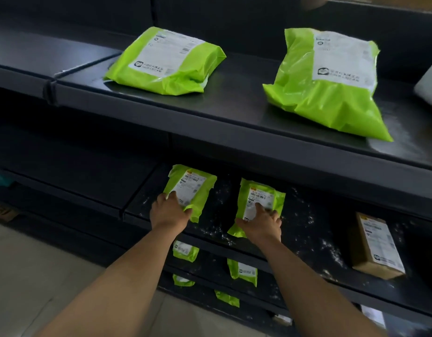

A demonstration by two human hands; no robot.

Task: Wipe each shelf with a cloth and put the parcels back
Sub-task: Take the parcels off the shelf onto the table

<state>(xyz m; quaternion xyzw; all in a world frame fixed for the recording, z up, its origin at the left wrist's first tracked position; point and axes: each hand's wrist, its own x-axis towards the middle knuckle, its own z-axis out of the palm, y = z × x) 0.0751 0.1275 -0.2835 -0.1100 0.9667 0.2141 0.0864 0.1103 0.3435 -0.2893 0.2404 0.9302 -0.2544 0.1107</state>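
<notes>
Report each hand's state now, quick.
Left hand: grips the left small green plastic mailer parcel.
Right hand: grips the right small green plastic mailer parcel.

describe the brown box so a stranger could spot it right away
On the dark shelving unit, find the dusty shelf speckled white, below the one holding two big green bags. Follow it right, beyond the two small green parcels held by the left hand and right hand. The cardboard box lying there is the only brown, rigid parcel; its neighbours are soft green bags.
</notes>
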